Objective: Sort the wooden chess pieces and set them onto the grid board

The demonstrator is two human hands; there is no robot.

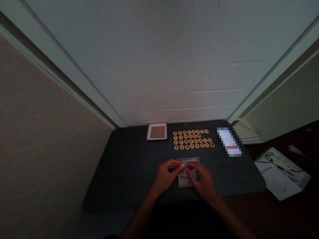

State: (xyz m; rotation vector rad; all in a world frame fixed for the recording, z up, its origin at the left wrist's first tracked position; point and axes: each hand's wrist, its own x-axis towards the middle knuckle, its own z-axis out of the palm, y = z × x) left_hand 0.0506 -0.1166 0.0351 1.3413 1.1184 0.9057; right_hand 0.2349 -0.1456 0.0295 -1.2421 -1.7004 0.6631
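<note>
In the head view, the left hand (pixel 163 174) and the right hand (pixel 203 179) met at their fingertips, both pinched narrow on a small pale piece (pixel 182 165). The piece sat between the fingertips, above a shallow clear-looking box (pixel 183 183) that lay directly beneath the fingers on the dark table (pixel 119 169). What the box contained was too dim to tell, partly hidden by the hands. Just beyond the fingers, round discs (pixel 191 146) with red or dark marks lay flat in four rows, the second-farthest row shorter than the others. Beyond the fingers and to their left stood a light-rimmed tray (pixel 149 132) with a brown base; beyond and to their right lay a pixelated white object (pixel 228 141).
</note>
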